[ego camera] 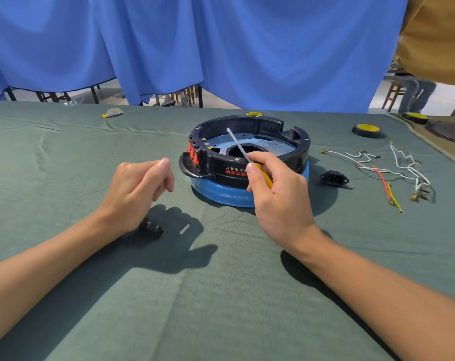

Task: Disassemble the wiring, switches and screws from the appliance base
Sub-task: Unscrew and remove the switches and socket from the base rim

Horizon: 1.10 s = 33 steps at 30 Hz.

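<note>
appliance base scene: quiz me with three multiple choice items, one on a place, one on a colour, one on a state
1. Where does the black power socket lie?
A. on the cloth, right of the appliance base
B. inside the base
C. on a tape roll

2. What colour is the handle of the screwdriver?
A. green
B. yellow
C. white

3. What is the left hand doing?
A. gripping the screwdriver
B. pressing on the base
C. holding nothing, clear of the base

Answers:
1 A, it sits on the green cloth between the base and the loose wires.
2 B, yellow shows beside the right hand that grips it.
3 C, its fingers curl loosely above the cloth, with nothing in them.
</note>
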Each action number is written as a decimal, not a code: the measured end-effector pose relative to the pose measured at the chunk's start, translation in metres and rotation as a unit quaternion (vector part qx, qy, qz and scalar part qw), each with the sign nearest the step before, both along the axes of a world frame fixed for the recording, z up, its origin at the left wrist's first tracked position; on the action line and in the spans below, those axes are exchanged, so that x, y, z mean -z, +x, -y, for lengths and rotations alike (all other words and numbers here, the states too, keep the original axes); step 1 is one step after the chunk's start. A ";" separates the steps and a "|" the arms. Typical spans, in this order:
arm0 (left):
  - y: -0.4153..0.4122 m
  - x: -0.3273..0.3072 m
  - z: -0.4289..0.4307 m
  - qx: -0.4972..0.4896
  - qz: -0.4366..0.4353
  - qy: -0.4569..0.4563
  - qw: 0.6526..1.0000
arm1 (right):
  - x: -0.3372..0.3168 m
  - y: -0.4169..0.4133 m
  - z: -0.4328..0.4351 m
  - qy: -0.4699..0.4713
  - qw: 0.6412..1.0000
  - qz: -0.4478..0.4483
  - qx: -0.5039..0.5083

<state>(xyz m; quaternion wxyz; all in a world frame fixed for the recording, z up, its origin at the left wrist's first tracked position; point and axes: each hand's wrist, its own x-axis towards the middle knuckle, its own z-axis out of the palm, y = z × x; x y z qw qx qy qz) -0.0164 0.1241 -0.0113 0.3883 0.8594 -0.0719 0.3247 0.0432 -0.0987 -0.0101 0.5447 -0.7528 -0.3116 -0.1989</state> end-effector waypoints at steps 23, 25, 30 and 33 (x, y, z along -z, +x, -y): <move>0.011 -0.030 0.115 -0.012 -0.036 -0.179 0.983 | -0.021 -0.011 0.038 0.054 0.984 -0.147 -0.089; 0.026 -0.041 0.140 -0.002 -0.109 -0.306 0.946 | -0.027 -0.012 0.055 0.032 0.983 -0.140 -0.119; 0.049 -0.050 0.193 0.027 -0.258 -0.440 0.860 | -0.032 -0.006 0.090 0.041 0.967 -0.155 -0.197; 0.057 -0.048 0.212 0.035 -0.306 -0.476 0.824 | -0.027 0.005 0.108 0.032 0.973 -0.165 -0.160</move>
